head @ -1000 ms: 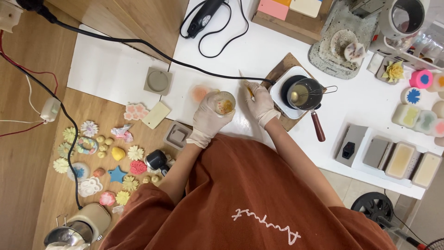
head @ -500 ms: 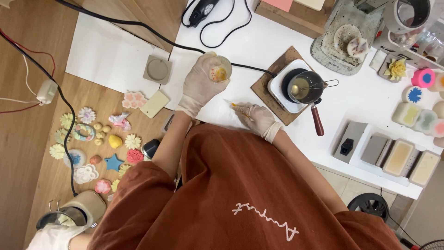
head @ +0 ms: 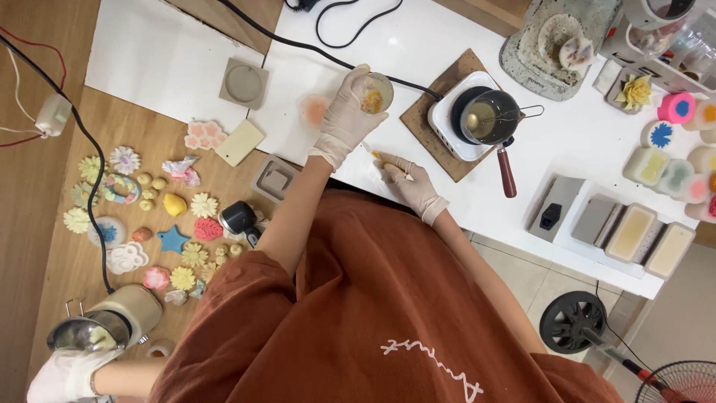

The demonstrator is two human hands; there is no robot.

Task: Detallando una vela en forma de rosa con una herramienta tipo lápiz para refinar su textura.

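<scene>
Here, the small glass cup of yellowish filling sits above the white table, clasped in the gloved left hand; just below, the gloved right hand pinches a thin stick beside the pot.

I see a small craft workshop, likely for wax or soap casting: a white surface carries a small white hotplate with a dark melting pot, grey rectangular moulds hold pale casts, and many small coloured flower-shaped casts lie on the wooden surface.
</scene>
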